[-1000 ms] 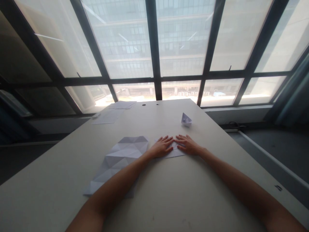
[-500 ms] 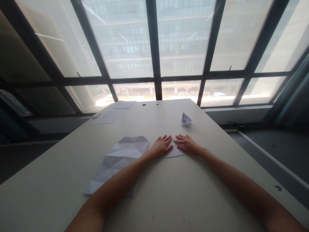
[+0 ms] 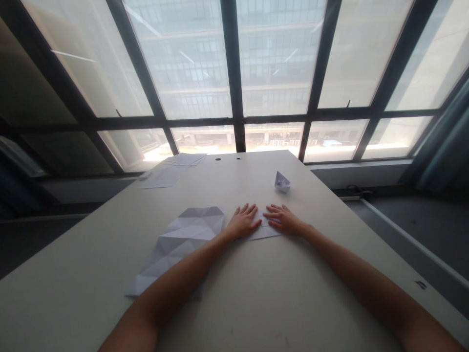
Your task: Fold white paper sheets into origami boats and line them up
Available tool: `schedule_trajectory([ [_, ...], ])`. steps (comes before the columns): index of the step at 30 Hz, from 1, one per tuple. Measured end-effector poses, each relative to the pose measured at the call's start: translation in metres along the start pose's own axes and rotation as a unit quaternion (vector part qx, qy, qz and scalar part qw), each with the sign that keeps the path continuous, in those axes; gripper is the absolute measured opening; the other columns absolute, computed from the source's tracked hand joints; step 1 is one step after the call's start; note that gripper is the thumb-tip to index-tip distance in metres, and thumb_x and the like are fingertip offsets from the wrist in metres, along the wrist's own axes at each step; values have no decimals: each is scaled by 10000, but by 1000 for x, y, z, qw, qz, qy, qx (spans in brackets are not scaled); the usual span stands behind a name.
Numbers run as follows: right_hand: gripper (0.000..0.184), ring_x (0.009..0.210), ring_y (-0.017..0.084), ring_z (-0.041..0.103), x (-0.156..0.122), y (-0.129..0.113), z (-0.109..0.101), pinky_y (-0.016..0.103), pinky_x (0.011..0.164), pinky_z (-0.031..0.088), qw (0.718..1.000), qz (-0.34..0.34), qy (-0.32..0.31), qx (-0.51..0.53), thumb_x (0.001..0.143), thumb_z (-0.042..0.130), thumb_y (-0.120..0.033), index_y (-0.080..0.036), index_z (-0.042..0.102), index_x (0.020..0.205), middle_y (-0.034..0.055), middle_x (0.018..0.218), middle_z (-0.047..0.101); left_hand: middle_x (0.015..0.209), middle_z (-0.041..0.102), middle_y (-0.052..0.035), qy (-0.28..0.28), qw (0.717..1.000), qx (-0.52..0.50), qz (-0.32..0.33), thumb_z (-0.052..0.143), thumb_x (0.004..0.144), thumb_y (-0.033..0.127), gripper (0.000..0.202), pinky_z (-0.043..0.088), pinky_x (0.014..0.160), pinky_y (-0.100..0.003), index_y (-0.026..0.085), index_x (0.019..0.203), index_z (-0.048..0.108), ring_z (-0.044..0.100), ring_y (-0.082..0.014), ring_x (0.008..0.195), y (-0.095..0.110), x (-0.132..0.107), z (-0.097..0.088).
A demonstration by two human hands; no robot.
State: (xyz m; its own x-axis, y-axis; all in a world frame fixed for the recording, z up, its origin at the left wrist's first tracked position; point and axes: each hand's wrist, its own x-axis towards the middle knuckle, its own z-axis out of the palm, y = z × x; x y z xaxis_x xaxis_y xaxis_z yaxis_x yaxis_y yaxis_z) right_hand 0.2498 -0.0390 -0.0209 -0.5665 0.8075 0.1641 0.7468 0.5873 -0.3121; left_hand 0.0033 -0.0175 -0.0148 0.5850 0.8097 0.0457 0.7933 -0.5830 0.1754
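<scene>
Now both hands lie flat, palms down, on a small folded white paper [image 3: 266, 233] that sits near the middle of the pale surface [image 3: 274, 293]. The left hand [image 3: 244, 222] has its fingers spread and stretched forward, covering the left part of the paper. The right hand [image 3: 284, 221] rests the same way on the right part, fingers loosely apart and pointing toward the left hand. The fingertips of the two hands come close together over the paper's middle, where a narrow strip of white shows between them. Neither hand grips anything; both are opened out and pressing down. The near edge of the paper shows below the hands, lying flat on the surface.

Just to the left of the left forearm lies a large creased sheet [image 3: 179, 244], opened out flat, marked all over with triangular fold lines; the forearm crosses its near corner. Beyond the right hand, well apart from it, a small paper boat [image 3: 282, 182] stands upright on the surface. At the far left edge lie a few loose flat sheets [image 3: 163, 178], and behind them a thin stack of paper [image 3: 186, 158]. Two small dark round things [image 3: 218, 159] sit near the far edge; what they are cannot be told. Behind the surface rises a wide window [image 3: 234, 73] with dark frames.
</scene>
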Motion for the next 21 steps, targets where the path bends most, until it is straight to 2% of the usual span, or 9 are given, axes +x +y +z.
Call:
schedule_trajectory([
  [5,426,1495,319,259,0,1,1,639,1166,191,1000,-10,5,5,993,486,-407,-337,575,1404,70,1585,384,1649,230,-81,-10,1000,0,16,285,1008,603,678,135,1205,-568,228,1572,303,138,-322,1530,-1,0,0],
  [10,360,1503,289,245,1,2,3,602,1182,200,999,-43,12,16,987,507,-363,-365,647,1319,25,1588,380,1659,209,-44,-17,999,1,46,277,1018,604,611,135,1193,-594,325,1560,321,138,-321,1530,-4,-2,-1],
  [21,519,1515,322,192,3,-5,5,621,1178,169,1000,18,0,-23,1006,447,-443,-296,453,1504,116,1613,325,1657,205,-43,-28,998,7,54,273,1028,585,616,128,1191,-615,300,1574,287,130,-310,1533,-2,-3,-3],
])
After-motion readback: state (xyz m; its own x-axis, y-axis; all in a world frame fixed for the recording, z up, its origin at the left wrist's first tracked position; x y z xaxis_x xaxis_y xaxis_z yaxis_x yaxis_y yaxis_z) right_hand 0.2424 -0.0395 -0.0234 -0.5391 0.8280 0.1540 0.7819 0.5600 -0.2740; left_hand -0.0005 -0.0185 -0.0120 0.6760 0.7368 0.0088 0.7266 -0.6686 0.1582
